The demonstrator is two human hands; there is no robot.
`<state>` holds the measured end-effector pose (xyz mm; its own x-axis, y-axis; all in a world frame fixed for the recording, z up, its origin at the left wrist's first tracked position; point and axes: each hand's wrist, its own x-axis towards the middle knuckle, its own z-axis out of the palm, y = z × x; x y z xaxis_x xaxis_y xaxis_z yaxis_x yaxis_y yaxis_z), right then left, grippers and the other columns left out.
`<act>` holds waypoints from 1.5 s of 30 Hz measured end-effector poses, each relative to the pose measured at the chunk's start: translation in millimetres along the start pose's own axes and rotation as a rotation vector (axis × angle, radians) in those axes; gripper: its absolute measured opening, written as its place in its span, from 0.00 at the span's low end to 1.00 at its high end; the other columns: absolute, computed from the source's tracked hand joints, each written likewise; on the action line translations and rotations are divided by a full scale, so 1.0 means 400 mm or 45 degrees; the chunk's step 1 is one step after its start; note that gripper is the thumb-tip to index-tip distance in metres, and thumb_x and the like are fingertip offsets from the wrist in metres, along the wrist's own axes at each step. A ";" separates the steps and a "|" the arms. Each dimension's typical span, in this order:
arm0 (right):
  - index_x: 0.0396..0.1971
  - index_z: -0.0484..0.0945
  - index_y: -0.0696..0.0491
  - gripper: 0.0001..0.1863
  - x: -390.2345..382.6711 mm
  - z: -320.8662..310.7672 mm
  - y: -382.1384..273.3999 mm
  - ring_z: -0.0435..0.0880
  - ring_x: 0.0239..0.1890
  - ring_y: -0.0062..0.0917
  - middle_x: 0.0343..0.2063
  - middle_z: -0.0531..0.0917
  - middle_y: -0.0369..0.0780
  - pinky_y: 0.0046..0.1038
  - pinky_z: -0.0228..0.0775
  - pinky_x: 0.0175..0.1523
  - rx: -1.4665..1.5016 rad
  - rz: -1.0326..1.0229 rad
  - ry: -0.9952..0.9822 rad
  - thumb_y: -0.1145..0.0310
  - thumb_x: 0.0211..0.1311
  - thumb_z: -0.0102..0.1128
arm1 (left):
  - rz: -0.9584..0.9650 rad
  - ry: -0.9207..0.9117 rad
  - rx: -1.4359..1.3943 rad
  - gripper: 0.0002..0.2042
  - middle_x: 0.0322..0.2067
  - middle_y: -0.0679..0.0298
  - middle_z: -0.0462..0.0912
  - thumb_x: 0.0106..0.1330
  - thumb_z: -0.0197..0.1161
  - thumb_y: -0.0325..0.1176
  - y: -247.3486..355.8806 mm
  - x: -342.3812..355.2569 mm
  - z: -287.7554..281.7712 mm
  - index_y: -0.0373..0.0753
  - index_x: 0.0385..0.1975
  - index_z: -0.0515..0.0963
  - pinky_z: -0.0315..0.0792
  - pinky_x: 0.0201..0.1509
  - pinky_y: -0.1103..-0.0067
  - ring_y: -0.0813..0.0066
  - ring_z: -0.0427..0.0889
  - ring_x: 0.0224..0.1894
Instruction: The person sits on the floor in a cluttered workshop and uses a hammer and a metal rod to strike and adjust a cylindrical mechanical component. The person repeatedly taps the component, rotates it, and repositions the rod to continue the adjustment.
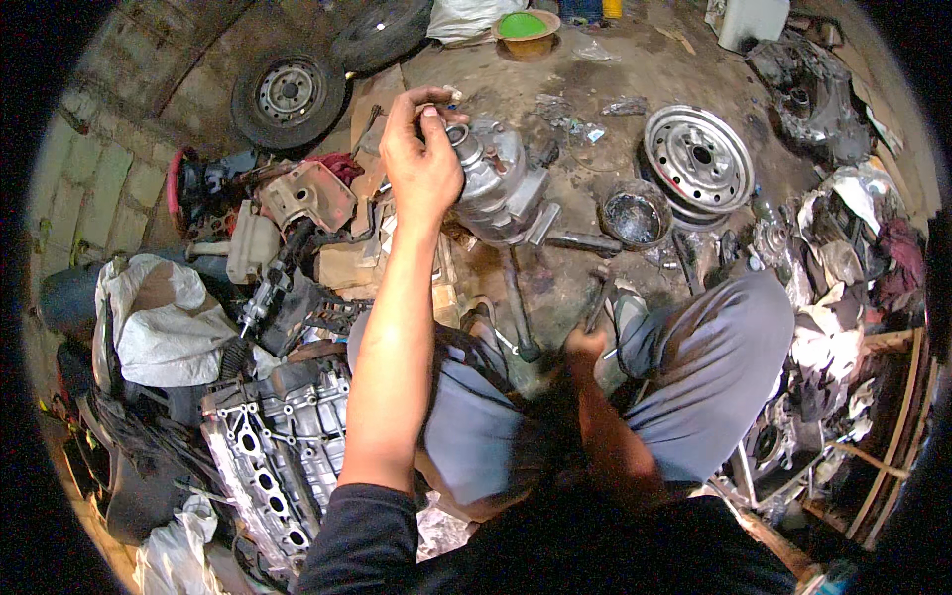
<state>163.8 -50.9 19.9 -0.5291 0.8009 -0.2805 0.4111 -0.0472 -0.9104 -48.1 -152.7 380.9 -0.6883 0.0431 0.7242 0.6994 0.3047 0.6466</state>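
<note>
A grey cast-metal housing (496, 188), like a gearbox or differential part, stands on the floor ahead of me, with a round opening at its top left. My left hand (421, 154) is raised at its left side, fingers curled and thumb bent in; what they hold, if anything, I cannot make out. Low between my knees, my right hand (587, 342) is closed round a dark, narrow tool (598, 297) pointing away from me; its exact kind is too dim to tell. From beneath the housing a dark metal shaft (518, 302) runs toward me.
Right of the housing lie a round black pan (636, 216) and a silver wheel rim (700, 157). A tyre (289, 91) leans at the far left. An engine cylinder head (278, 466) sits by my left side. Scrap parts (833, 248) crowd the right; a green-filled bowl (526, 30) stands far off.
</note>
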 end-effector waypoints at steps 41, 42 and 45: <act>0.50 0.77 0.60 0.15 0.054 0.043 0.164 0.84 0.41 0.32 0.37 0.85 0.44 0.30 0.74 0.49 -0.244 0.270 -0.393 0.70 0.67 0.57 | 0.643 -0.665 0.331 0.10 0.31 0.68 0.80 0.50 0.73 0.32 0.012 0.016 -0.085 0.46 0.33 0.89 0.65 0.47 0.72 0.70 0.73 0.37; 0.50 0.77 0.60 0.15 0.052 0.046 0.162 0.84 0.41 0.31 0.37 0.86 0.43 0.29 0.74 0.49 -0.241 0.267 -0.400 0.70 0.67 0.57 | 0.634 -0.655 0.332 0.09 0.30 0.69 0.81 0.50 0.73 0.32 0.012 0.013 -0.084 0.45 0.32 0.88 0.65 0.47 0.72 0.70 0.74 0.37; 0.50 0.78 0.60 0.14 0.041 0.058 0.152 0.84 0.41 0.30 0.37 0.86 0.43 0.29 0.74 0.49 -0.223 0.264 -0.418 0.70 0.67 0.57 | 0.604 -0.617 0.374 0.06 0.26 0.71 0.84 0.50 0.74 0.31 0.017 0.007 -0.081 0.43 0.29 0.87 0.65 0.47 0.73 0.71 0.75 0.34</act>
<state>163.0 -54.3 -47.1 -0.6186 0.5511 -0.5601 0.6387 -0.0625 -0.7669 -39.1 -181.2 395.0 -0.3804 0.6281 0.6788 0.9093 0.3881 0.1505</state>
